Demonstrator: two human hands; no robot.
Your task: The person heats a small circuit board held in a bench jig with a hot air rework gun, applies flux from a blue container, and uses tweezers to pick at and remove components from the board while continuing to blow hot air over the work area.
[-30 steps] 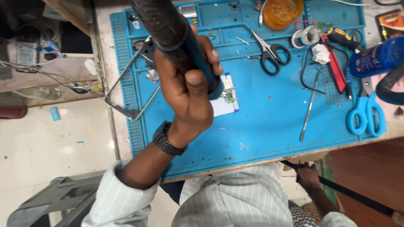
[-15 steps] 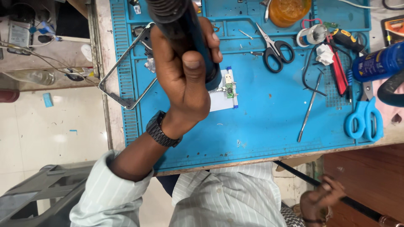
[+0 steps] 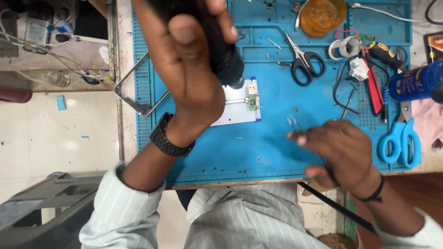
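Gripping a thick dark tool handle (image 3: pixel 217 41), the left hand (image 3: pixel 184 69) is wrapped fully round it, thumb pressed along the side, with the metal nozzle end pointing down just above a small white holder plate (image 3: pixel 237 108) near the middle of the blue work mat (image 3: pixel 258 152). A little green circuit board (image 3: pixel 252 102) sits clamped at the right end of that plate. The right hand (image 3: pixel 339 150) hovers low over the mat toward its near edge, fingers loosely curled and blurred; something thin seems pinched between thumb and forefinger, but I cannot tell what, or whether anything is truly held. Black scissors (image 3: pixel 304 60) lie toward the far edge of the mat, with an amber round pot (image 3: pixel 322 16) beyond them at the far edge. Blue scissors (image 3: pixel 400 143) rest at the right edge, beside a red-handled tool (image 3: pixel 371 87) and a blue bottle (image 3: pixel 415 82) lying on its side
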